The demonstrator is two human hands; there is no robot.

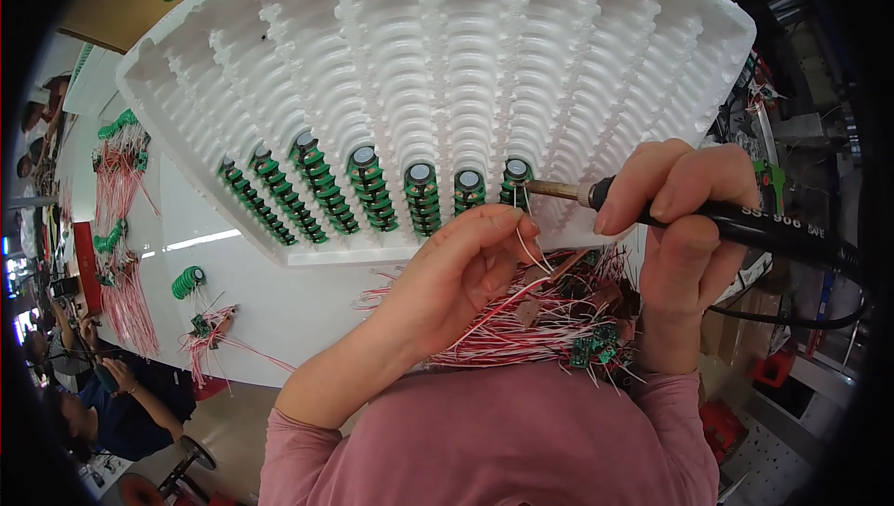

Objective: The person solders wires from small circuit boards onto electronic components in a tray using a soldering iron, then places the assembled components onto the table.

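Note:
My right hand (689, 208) grips a soldering iron (736, 219) with a black handle. The iron's metal tip points left, at the edge of a round green-and-black part (516, 171) with a silver disc on top. Close by, my left hand (470, 259) pinches thin white wires (528, 241) between thumb and fingers, just below that part. Whether the tip touches wire or part is too small to tell. Rows of similar round parts (371, 185) stand in the near slots of a white foam tray (447, 59).
Under my hands lies a heap of red and white wires (503, 334) with small green circuit boards (594, 346). On the left of the white table (244, 320) are a loose stack of green rings (188, 283) and more wire bundles (130, 306). Another person (121, 404) sits at lower left.

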